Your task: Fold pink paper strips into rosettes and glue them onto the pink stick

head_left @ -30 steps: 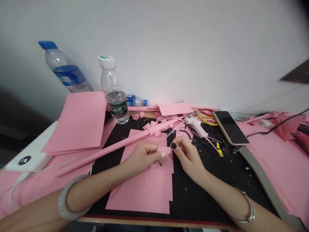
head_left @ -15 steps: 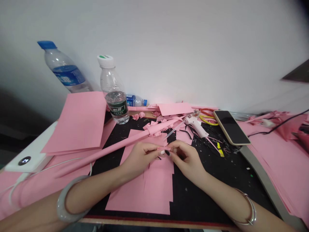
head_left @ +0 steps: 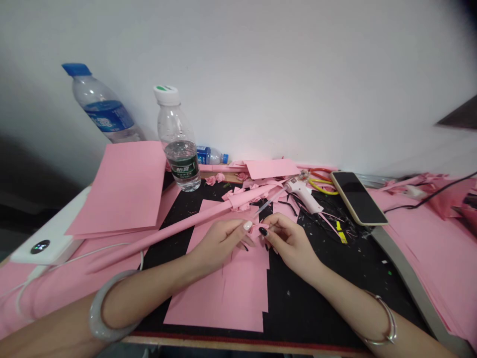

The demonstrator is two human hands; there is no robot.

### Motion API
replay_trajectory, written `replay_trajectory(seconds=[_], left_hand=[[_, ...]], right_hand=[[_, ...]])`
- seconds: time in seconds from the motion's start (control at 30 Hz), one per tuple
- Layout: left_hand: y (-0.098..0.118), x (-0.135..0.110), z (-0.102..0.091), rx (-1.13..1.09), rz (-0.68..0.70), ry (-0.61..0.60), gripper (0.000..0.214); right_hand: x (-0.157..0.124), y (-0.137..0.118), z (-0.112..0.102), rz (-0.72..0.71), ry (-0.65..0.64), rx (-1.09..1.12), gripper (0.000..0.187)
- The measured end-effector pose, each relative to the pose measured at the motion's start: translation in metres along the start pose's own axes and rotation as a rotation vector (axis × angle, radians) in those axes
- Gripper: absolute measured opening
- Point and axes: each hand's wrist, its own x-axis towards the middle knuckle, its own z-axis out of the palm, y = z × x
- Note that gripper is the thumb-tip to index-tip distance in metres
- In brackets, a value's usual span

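Between my fingertips is a small folded piece of pink paper (head_left: 257, 230). My left hand (head_left: 219, 242) pinches its left end, thumb on top. My right hand (head_left: 290, 239) grips the right end between thumb and fingers. Parts of the piece are hidden by my fingers. Under both hands lie overlapping pink paper sheets (head_left: 219, 303) on a black mat (head_left: 298, 308). A long rolled pink paper tube (head_left: 179, 227) slants behind my left hand. Just beyond my right hand rests a white glue gun (head_left: 304, 195).
Two water bottles stand at the back left, one with a white cap (head_left: 182, 159), one with a blue cap (head_left: 106, 109). A phone (head_left: 358, 198) lies right of the glue gun. Pink sheets (head_left: 119, 189) cover a white power bank (head_left: 55, 243). More pink paper (head_left: 439, 258) lies right.
My fingers have shifted on the small pink paper. My left thumb has risen to its upper side, and the piece now looks more bent than flat.
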Motion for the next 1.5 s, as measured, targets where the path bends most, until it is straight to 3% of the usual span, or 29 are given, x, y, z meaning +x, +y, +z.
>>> replay_trajectory(seconds=[0.43,0.63,0.83,1.13,1.3,1.5], left_hand=[[0.001,0.0,0.001,0.114,0.022,0.003,0.04],[0.01,-0.001,0.001,0.332,0.121,0.028,0.028],[0.011,-0.001,0.001,0.451,0.226,0.038,0.022],[0.006,-0.002,0.003,0.333,0.286,0.001,0.016],[0.008,-0.002,0.004,0.342,0.314,0.093,0.013],[0.007,-0.003,0.004,0.358,0.299,0.174,0.015]], right_hand=[[0.0,0.002,0.0,0.004,-0.017,0.037,0.012],[0.0,0.001,0.001,0.041,-0.014,0.029,0.018],[0.0,0.0,0.002,0.031,-0.037,0.023,0.011],[-0.003,-0.002,0.007,0.139,-0.067,0.212,0.018],[-0.003,-0.003,0.008,0.181,-0.095,0.32,0.023],[-0.005,-0.001,0.007,0.093,-0.116,0.265,0.022]])
